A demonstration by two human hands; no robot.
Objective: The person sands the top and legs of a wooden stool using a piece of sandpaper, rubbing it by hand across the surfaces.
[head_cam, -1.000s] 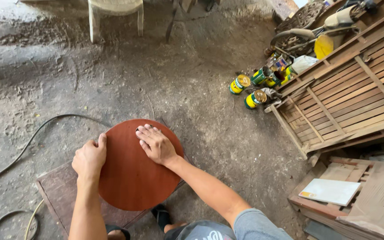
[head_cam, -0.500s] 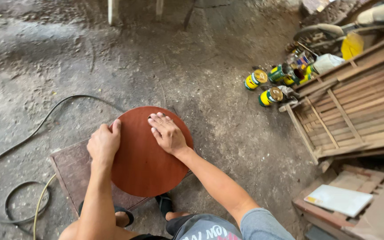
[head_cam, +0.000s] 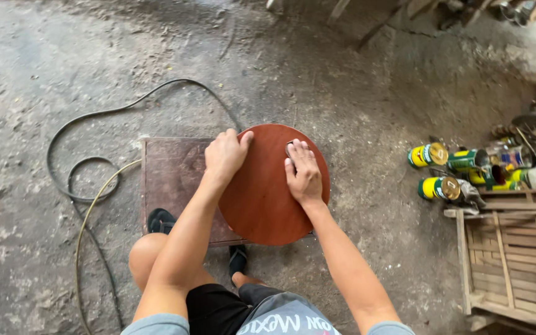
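A round reddish-brown wooden disc (head_cam: 262,205) lies on a darker square board (head_cam: 169,180) on the concrete floor. My left hand (head_cam: 224,154) grips the disc's upper left edge, thumb on top. My right hand (head_cam: 304,174) lies flat on the upper right of the disc, fingers together. They press down a small grey piece (head_cam: 289,149) that peeks out by the fingertips. My knee and my feet in dark sandals (head_cam: 160,219) are at the board's near edge.
A black cable (head_cam: 94,118) and a yellowish hose (head_cam: 88,217) loop over the floor on the left. Several yellow and green cans (head_cam: 442,186) lie to the right. A slatted wooden frame (head_cam: 516,260) stands at the right edge. Furniture legs are at the top.
My head has turned, so the disc and board now sit nearer the middle of the view. My right hand has shifted slightly across the disc's top. My left hand stays on the edge.
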